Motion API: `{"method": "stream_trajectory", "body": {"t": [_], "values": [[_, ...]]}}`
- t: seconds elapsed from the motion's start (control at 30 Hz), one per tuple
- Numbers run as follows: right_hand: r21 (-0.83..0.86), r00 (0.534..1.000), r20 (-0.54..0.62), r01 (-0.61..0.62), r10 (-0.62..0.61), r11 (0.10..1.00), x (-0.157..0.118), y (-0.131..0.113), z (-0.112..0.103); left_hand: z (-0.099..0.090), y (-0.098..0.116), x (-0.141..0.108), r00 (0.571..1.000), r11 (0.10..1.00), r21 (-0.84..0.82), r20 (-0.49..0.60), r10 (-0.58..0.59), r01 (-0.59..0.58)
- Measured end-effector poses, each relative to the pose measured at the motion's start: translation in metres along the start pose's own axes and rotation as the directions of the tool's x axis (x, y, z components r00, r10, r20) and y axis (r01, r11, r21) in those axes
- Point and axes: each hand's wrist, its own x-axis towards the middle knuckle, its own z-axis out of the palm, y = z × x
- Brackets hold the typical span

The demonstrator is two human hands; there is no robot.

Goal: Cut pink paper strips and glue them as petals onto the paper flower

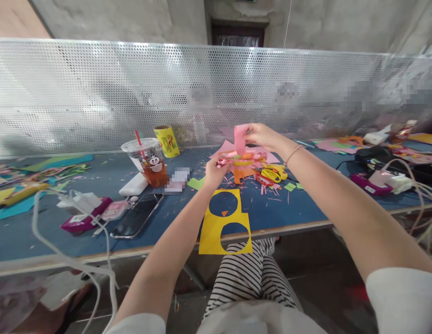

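My right hand (262, 135) pinches a curled pink paper strip (241, 138), raised above the table. Lower and to its left, my left hand (216, 172) is closed around the end of a bunch of pink and orange paper strips (248, 157). Its fingertips are partly covered by the paper. Beneath the strips lies orange paper (242, 173), and pink sheets show behind. Yellow-handled scissors (273, 173) rest just right of the bunch. Nearer to me, a yellow sheet (211, 234) with two round holes hangs partly over the table's front edge.
On the left stand a lidded drink cup (153, 166) with a red straw and a yellow can (168, 141). A phone (138, 216) and white cables (73, 260) lie nearer. Paper scraps litter the blue table (288, 208). A perforated metal screen (132, 88) closes off the back.
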Motion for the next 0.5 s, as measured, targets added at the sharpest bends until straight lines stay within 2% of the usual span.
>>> {"method": "stream_trajectory", "body": {"t": [0.03,0.1,0.23,0.33,0.5], "values": [[-0.018,0.997,-0.020,0.073,-0.073,0.997,-0.004,-0.003,0.000,-0.002,0.002,0.000,0.995,0.993,0.073,-0.033,0.093,-0.090],[-0.079,0.978,-0.063,0.195,-0.200,0.978,-0.014,-0.008,-0.001,-0.005,0.004,0.001,0.959,0.943,0.208,-0.060,0.276,-0.258],[-0.157,0.937,-0.091,0.321,-0.337,0.934,-0.039,-0.013,0.002,-0.009,0.005,0.000,0.847,0.797,0.361,-0.036,0.530,-0.484],[-0.125,0.939,-0.075,0.325,-0.335,0.938,-0.054,-0.008,0.006,-0.009,0.003,-0.001,0.791,0.743,0.380,-0.046,0.610,-0.550],[-0.162,0.944,-0.049,0.314,-0.326,0.935,-0.066,0.004,0.007,-0.008,0.001,-0.002,0.781,0.727,0.396,-0.034,0.623,-0.562]]}}
